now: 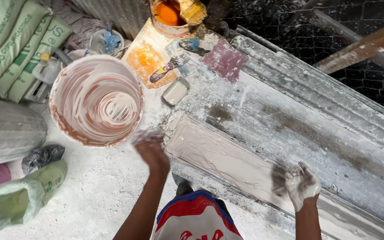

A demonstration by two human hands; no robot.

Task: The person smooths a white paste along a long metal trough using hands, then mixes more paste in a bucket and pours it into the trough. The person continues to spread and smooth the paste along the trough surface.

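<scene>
Plaster day: we're at the long mould, both hands coated white.

Our right hand (302,184) rests on the near edge of the wet plaster mould (227,155), fingers loosely curled, gripping nothing. Our left hand (150,144) hangs blurred at the mould's left end, just beside the smeared bucket (96,100); we can't tell whether it's spread or closed. Beyond the mould sit an orange paint tub (169,15) with a brush (193,11), and a scraper (169,67). Plaster sacks (18,44) left of the bucket are cut off. The dusty floor (103,191) is white.
</scene>
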